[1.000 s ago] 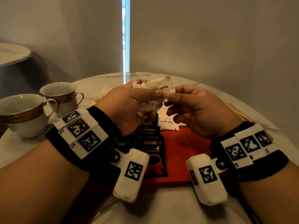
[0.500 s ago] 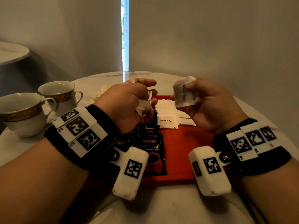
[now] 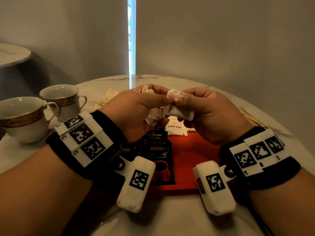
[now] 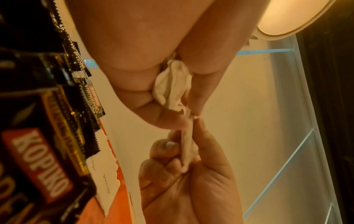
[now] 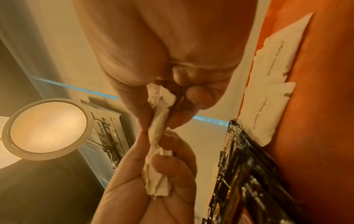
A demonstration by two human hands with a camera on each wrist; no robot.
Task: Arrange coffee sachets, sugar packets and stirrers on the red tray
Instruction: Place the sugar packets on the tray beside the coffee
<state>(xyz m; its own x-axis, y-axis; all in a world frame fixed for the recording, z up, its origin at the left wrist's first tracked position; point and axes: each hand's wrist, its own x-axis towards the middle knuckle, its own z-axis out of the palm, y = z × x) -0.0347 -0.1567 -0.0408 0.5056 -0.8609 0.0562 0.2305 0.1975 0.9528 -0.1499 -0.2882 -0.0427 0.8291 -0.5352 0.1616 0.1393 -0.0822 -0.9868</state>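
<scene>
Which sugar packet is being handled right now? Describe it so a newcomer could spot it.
Start at the red tray on the round table. Above its far end, the left hand and right hand meet. The sugar packet pinched between them is crumpled and held up, unlike the flat packets lying on the tray.

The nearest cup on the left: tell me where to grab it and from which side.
Take the nearest cup by its handle, which sticks out on its right side toward the second cup. Come in from above and the right with a pinch; the gap between the cups looks narrow, so approach carefully.
</scene>
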